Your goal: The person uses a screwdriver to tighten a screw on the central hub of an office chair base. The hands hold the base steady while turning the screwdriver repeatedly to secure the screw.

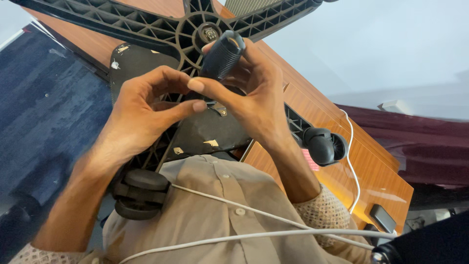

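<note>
Two hands are at work over an upturned chair base (161,29) lying on a wooden desk (337,127). Furthest left of the fingers, low down, a castor (140,193) sits fitted on its arm of the base. The left hand (141,115) is partly curled, thumb and forefinger nearly meeting just beside the lower end of the ribbed sleeve (222,56); whether they pinch anything I cannot tell. The right hand (254,98) is closed round the sleeve, fingers wrapped behind it, holding it tilted above the hub (209,33). The sleeve is off the base and clear of the hub, so that part appears detached; the base itself is whole. Right of the fingers, a second castor (325,145) is likewise in place. A white cable (273,217) crosses the shirt below the wrists.
</note>
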